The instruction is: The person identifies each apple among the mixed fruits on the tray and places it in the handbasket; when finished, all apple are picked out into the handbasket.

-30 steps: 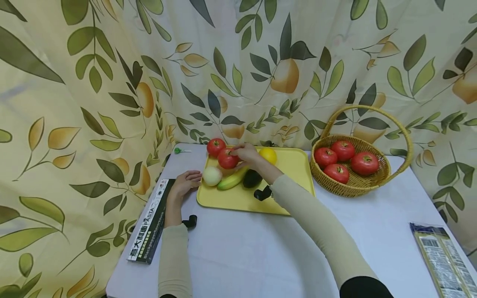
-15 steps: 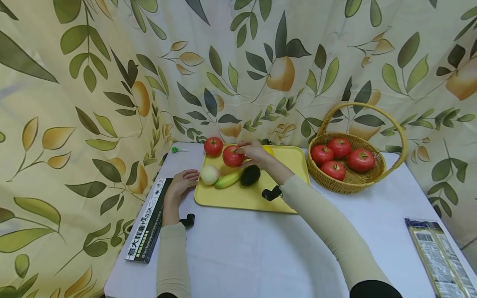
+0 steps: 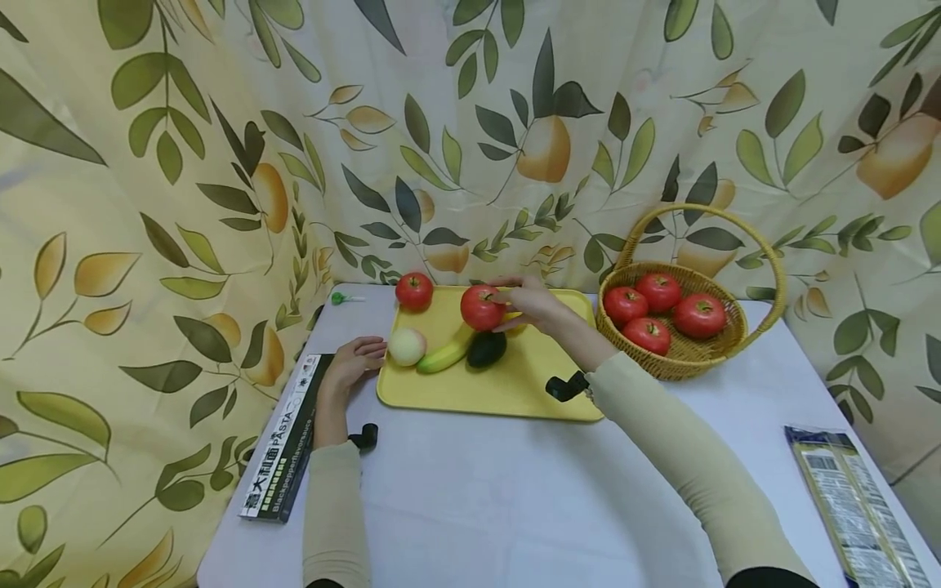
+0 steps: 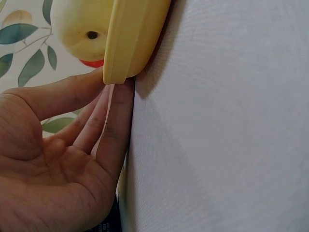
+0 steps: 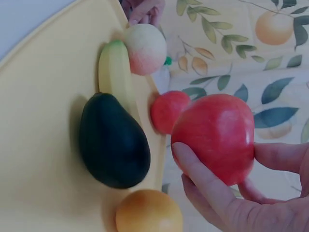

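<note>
My right hand [image 3: 535,304] grips a red apple [image 3: 479,308] between thumb and fingers, raised above the yellow tray [image 3: 441,394]. Below it lie a dark green avocado [image 3: 487,349] and a banana [image 3: 443,358]. A pale peach [image 3: 407,347] with a pink side sits near the tray's left edge. Another red apple [image 3: 414,291] rests at the back left corner. In the right wrist view an orange-yellow round fruit [image 5: 148,215] lies beside the avocado; in the head view my right hand mostly covers it. My left hand [image 3: 353,366] touches the tray's left rim with nearly straight fingers.
A wicker basket [image 3: 635,365] with a tall handle holds several red apples, right of the tray. At the left edge lies a black and white pasta box [image 3: 283,453]; a flat plastic packet [image 3: 856,498] is at the right. A small green object [image 3: 338,299] lies back left.
My right hand has lifted the apple from the tray's back left and carried it to the right, over the avocado. My left hand stays at the tray's rim.
</note>
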Demonstrator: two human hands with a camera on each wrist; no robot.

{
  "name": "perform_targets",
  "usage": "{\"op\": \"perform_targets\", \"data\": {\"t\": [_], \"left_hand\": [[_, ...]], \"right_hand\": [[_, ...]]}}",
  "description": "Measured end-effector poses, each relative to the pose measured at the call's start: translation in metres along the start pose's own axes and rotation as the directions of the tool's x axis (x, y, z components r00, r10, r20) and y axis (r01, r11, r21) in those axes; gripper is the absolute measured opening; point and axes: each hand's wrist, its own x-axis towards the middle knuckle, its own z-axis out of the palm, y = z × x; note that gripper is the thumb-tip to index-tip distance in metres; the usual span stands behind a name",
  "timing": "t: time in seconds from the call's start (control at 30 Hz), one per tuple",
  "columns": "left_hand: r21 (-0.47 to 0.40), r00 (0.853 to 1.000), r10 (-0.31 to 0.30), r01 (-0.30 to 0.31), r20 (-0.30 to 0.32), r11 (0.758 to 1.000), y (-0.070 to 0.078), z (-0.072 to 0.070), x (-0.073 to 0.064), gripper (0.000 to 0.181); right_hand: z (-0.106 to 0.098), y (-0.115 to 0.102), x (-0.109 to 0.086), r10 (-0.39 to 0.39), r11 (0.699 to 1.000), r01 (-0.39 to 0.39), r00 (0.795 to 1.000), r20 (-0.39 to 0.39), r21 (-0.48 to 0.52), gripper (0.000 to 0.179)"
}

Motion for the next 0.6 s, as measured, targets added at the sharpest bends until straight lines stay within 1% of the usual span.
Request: {"op": "perform_targets", "data": {"t": [0.13,0.23,0.43,0.6], "left_hand": [[0.008,1.000,0.005,-0.005,0.003,1.000,0.002,0.000,-0.003,0.059],[0.020,1.000,0.002,-0.002,0.009,1.000,0.002,0.000,-0.004,0.059],[0.023,1.000,0.016,-0.016,0.010,1.000,0.001,0.000,-0.002,0.058],[0.039,1.000,0.007,-0.008,0.013,0.999,0.001,0.000,-0.002,0.058]], "right_hand": [[-0.012,-0.003,-0.010,0.007,1.000,-0.007,1.000,0.015,0.014,0.052],[-0.022,-0.005,-0.017,0.010,1.000,-0.010,1.000,0.007,0.014,0.053],[-0.044,-0.011,-0.034,-0.014,0.999,0.013,1.000,-0.026,-0.031,0.055],[-0.067,-0.005,-0.047,-0.009,0.999,0.007,0.999,-0.052,-0.037,0.055]]}}
